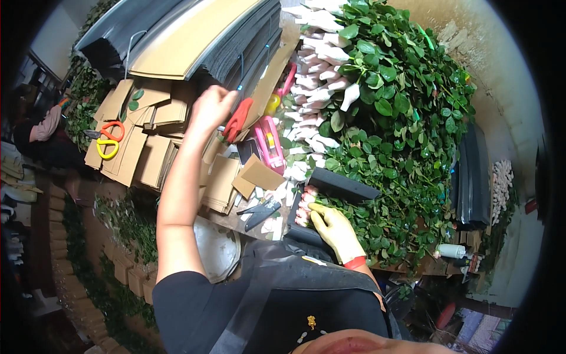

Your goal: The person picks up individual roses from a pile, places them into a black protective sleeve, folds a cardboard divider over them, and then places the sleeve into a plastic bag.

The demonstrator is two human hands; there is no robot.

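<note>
My bare left hand is raised at the front end of a stack of dark corrugated sheets, its fingers curled; whether it grips anything is not visible. My right hand, in a pale yellow rubber glove, rests on pink rose heads and their leafy stems. These roses lie between the sides of a dark corrugated wrapper. Left of them on the table are black-handled shears, a pink stapler or tape dispenser and a red-handled tool.
Cardboard pieces with orange-and-yellow-handled scissors lie at the left. Roses in white sleeves and dense green foliage fill the right side. Another person's sleeve shows at far left. A white bucket stands below the table edge.
</note>
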